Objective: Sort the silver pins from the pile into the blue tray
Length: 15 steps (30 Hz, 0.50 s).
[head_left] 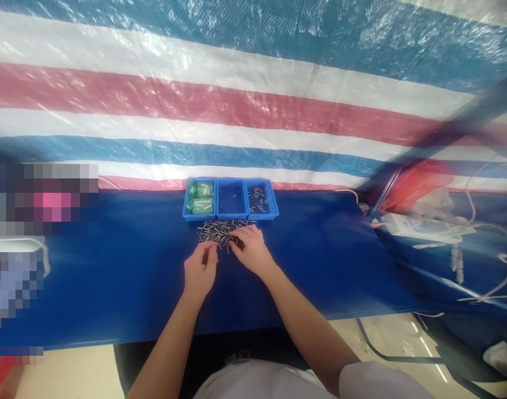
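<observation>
A loose pile of thin metal pins [220, 228], dark and silvery, lies on the blue table in front of three joined bins. At the pile's near left edge is my left hand [200, 269], thumb and fingertips pinched together; whatever is between them is too small to make out. My right hand [252, 249] reaches over the pile's right side with curled fingers among the pins, and its fingertips hide what they hold. Green packets fill the left bin [185, 212]. A few pins lie in the middle bin [232, 209], and several more are scattered in the right bin [274, 210].
The blue table [319, 255] stretches to both sides. Behind it hangs a striped plastic sheet [253, 105]. At the right are a red bag [423, 180], white cables and a metal frame. Blurred-out items stand at the left, with a white object [18, 244] near them.
</observation>
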### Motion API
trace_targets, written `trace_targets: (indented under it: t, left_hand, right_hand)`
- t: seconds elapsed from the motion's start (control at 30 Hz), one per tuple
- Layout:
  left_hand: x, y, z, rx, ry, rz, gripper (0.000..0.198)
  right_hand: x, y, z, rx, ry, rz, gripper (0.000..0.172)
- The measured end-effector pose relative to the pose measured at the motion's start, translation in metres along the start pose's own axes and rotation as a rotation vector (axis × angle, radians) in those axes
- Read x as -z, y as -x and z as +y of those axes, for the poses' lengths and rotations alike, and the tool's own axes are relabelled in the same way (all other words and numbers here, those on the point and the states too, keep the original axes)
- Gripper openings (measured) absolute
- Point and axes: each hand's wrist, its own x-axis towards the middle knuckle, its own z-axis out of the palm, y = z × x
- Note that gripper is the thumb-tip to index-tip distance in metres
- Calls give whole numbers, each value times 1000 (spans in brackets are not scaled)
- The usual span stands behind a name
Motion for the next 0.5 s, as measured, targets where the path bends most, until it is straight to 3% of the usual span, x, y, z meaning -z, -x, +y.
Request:
trace_targets:
  t: [0.5]
  left_hand:
    - [0, -1, 2, -4, -27, -6, 26]
  right_hand:
    - [-9, 0, 0, -28, 69, 28, 16]
